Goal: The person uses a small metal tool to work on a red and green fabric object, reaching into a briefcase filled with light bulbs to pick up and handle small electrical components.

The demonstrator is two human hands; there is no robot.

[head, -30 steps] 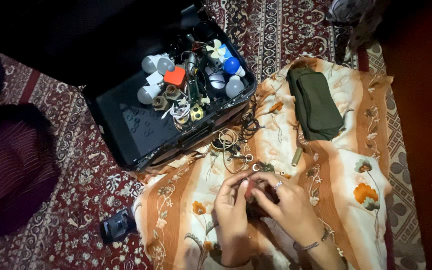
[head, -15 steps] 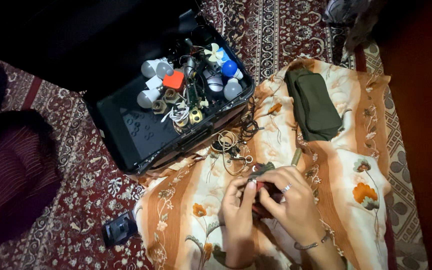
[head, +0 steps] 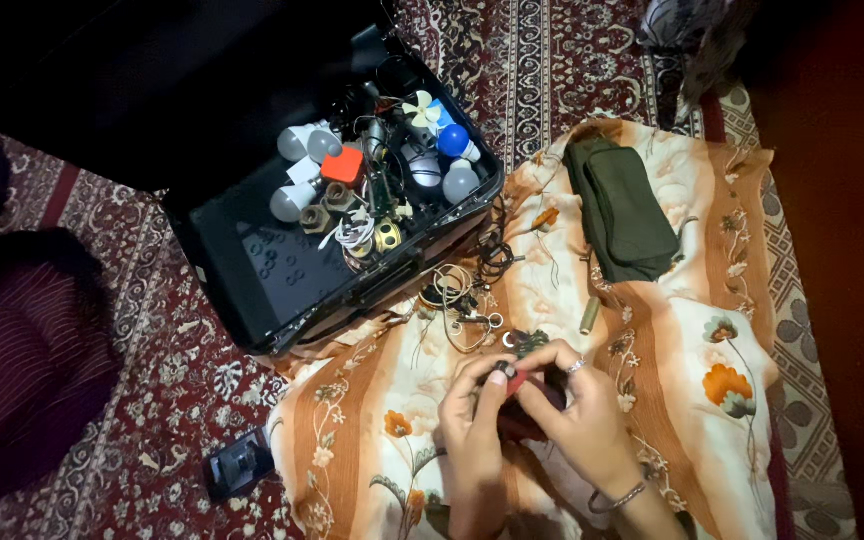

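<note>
My left hand and my right hand meet low in the view over a floral orange-and-cream cloth. Between the fingers of both sits a small dark object with a red part; most of it is hidden by my fingers. A ring shows on my right hand and a bangle on that wrist. Just beyond my fingertips lies a tangle of wires and small metal parts.
An open black case holds bulbs, a small white fan, a red piece and wires. A folded dark green pouch and a small cylinder lie on the cloth. A small black device rests on the patterned carpet.
My hands stay together on the small object, with the fingers shifting slightly around it. The view has drifted a little.
</note>
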